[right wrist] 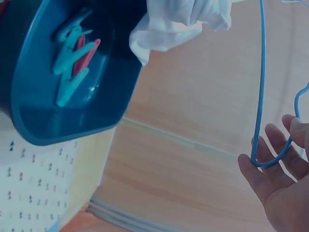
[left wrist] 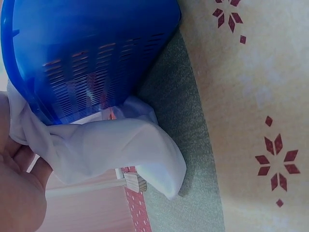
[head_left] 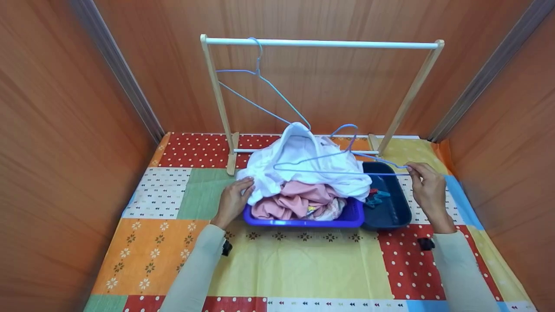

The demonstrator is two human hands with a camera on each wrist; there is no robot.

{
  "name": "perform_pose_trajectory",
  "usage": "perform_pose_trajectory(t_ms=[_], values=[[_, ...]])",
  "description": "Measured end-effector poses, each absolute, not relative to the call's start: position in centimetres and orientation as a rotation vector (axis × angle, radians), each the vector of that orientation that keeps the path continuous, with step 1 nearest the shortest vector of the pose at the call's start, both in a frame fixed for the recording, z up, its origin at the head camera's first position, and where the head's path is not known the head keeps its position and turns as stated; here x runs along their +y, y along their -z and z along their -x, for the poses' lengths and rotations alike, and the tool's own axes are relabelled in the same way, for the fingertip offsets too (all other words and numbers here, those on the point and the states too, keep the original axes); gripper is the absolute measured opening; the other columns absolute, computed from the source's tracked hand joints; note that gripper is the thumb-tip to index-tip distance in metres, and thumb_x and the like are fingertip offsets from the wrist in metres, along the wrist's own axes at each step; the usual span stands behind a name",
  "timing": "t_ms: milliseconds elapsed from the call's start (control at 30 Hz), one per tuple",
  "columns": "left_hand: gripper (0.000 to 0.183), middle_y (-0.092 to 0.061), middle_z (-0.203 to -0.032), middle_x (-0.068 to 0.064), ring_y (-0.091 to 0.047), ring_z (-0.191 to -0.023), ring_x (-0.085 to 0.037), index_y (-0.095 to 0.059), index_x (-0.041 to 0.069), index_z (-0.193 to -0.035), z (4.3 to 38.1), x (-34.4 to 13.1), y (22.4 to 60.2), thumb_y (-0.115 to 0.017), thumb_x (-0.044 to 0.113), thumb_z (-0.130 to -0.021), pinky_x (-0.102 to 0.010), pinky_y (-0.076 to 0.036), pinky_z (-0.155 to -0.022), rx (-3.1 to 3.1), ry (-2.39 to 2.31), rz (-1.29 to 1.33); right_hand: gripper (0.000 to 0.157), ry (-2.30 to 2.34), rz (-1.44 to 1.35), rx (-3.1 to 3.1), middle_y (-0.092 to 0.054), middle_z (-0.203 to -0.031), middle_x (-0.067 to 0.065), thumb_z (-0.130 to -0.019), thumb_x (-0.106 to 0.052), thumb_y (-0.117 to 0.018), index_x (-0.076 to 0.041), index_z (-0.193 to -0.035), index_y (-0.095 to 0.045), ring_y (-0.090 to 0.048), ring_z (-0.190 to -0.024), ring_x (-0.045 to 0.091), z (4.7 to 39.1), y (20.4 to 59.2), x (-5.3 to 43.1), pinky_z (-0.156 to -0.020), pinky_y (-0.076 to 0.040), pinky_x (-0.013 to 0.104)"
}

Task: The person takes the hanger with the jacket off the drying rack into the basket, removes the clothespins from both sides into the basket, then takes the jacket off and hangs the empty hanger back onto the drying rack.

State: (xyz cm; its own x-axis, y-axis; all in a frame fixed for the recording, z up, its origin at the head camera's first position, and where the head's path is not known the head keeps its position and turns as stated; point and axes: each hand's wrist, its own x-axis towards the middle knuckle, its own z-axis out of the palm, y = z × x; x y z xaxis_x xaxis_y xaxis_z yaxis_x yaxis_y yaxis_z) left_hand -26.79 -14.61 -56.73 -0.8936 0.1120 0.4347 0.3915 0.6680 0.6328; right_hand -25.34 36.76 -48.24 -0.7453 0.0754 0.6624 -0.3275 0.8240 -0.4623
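A white hooded garment [head_left: 299, 151] is heaped over a blue-purple basket [head_left: 303, 223], on top of pink cloth [head_left: 299, 197]. My left hand [head_left: 234, 200] grips the garment's left edge; in the left wrist view a white length of it [left wrist: 120, 145] hangs outside the basket wall. My right hand [head_left: 429, 188] holds one corner of a blue hanger [right wrist: 260, 77], fingers curled round the bend. The hanger's bar and hook extend left, in front of the white garment in the head view. Whether they touch the cloth cannot be told.
Behind the basket stands a rack with a white rail [head_left: 321, 43] and wooden legs. Another hanger [head_left: 282, 97] hangs near its left end. Right of the basket, a dark tray [head_left: 396, 216] holds several clothespins [head_left: 378, 197]. Wood-look panels [head_left: 503, 130] enclose the patterned cloth.
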Motion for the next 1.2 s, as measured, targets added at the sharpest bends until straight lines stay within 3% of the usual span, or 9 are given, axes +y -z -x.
perform_pose_trajectory(t_ms=[200, 467, 567, 833, 1200], values=[[0.024, -0.071, -0.119, -0.012, -0.066, -0.116, -0.030, -0.073, 0.002, -0.113, 26.9, -14.6, 56.8, -0.068, 0.014, -0.092, -0.045, -0.048, -0.103, -2.531, 1.065, 0.399, 0.016, -0.761, -0.144, -2.305, -0.073, -0.098, 0.018, -0.095, -0.008, -0.062, -0.001, -0.103, -0.074, -0.065, -0.082, 0.028, 25.2, 47.8, 37.3, -0.075, -0.032, 0.001], [0.024, -0.072, -0.117, -0.014, -0.066, -0.114, -0.032, -0.073, 0.000, -0.111, 26.9, -14.6, 56.9, -0.068, 0.012, -0.091, -0.046, -0.049, -0.100, -2.501, 1.050, 0.415, 0.023, -0.833, -0.041, -2.312, -0.072, -0.104, 0.018, -0.098, -0.015, -0.059, -0.001, -0.111, -0.072, -0.058, -0.083, 0.024, 24.8, 46.8, 37.9, -0.075, -0.033, 0.001], [0.024, -0.071, -0.117, -0.014, -0.066, -0.114, -0.032, -0.073, 0.001, -0.112, 26.9, -14.6, 56.9, -0.068, 0.012, -0.092, -0.046, -0.049, -0.101, -2.502, 1.061, 0.415, 0.025, -0.852, -0.003, -2.320, -0.071, -0.109, 0.017, -0.098, -0.017, -0.059, -0.003, -0.114, -0.072, -0.057, -0.084, 0.019, 24.5, 46.3, 38.1, -0.074, -0.033, 0.000], [0.024, -0.071, -0.118, -0.013, -0.066, -0.115, -0.030, -0.073, 0.002, -0.112, 26.8, -14.5, 56.7, -0.068, 0.013, -0.092, -0.046, -0.049, -0.101, -2.510, 1.061, 0.403, 0.026, -0.841, 0.039, -2.281, -0.071, -0.110, 0.019, -0.097, -0.016, -0.060, 0.000, -0.115, -0.071, -0.043, -0.082, -0.018, 24.4, 44.9, 39.0, -0.074, -0.033, 0.001], [0.025, -0.071, -0.121, -0.012, -0.065, -0.116, -0.030, -0.073, 0.003, -0.114, 26.7, -14.5, 56.7, -0.067, 0.015, -0.093, -0.046, -0.048, -0.102, -2.533, 1.067, 0.367, 0.031, -0.834, 0.147, -2.320, -0.070, -0.107, 0.018, -0.099, -0.025, -0.057, -0.003, -0.117, -0.071, -0.043, -0.077, -0.013, 23.9, 42.4, 40.5, -0.068, -0.033, 0.006]])
